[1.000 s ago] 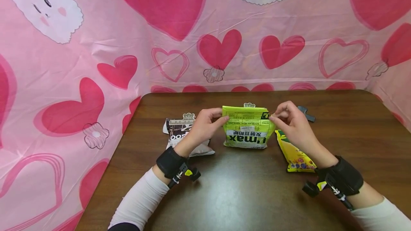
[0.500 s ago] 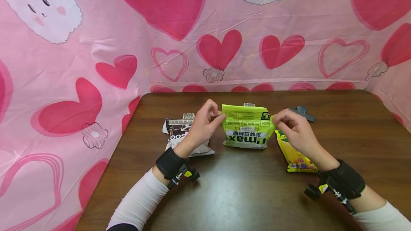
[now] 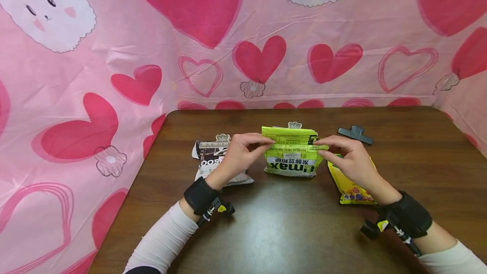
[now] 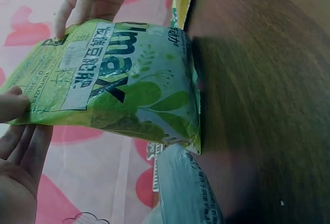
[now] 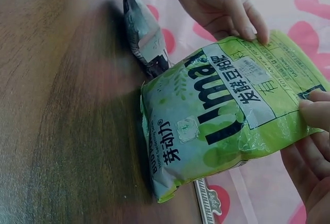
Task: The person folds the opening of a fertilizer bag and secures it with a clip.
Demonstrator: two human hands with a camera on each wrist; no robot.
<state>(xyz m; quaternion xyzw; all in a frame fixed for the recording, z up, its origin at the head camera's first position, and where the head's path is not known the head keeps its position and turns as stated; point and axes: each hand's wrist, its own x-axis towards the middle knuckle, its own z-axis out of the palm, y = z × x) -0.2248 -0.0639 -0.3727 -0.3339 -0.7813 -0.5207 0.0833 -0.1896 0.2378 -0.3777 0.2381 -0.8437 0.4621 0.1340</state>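
a green bag (image 3: pixel 291 155) is held upright near the middle of the brown table (image 3: pixel 289 231), its bottom edge resting on the wood. its top left corner is pinched between the thumb and curled fingers of the left hand (image 3: pixel 237 155), and its top right corner is pinched the same way by the right hand (image 3: pixel 348 157). in the wrist views the printed face of the bag is seen, with a white label across it and the fingertips (image 5: pixel 256 32) pressed at its upper edge. a dark bag (image 3: pixel 213 162) is laid flat just behind the left hand, and a yellow bag (image 3: pixel 348 185) is laid just beside the right hand, partly hidden by it. a black clip (image 3: pixel 355 133) is seen farther back on the right, apart from the bags. a pink cloth with hearts (image 3: pixel 114 62) is hung behind the table.
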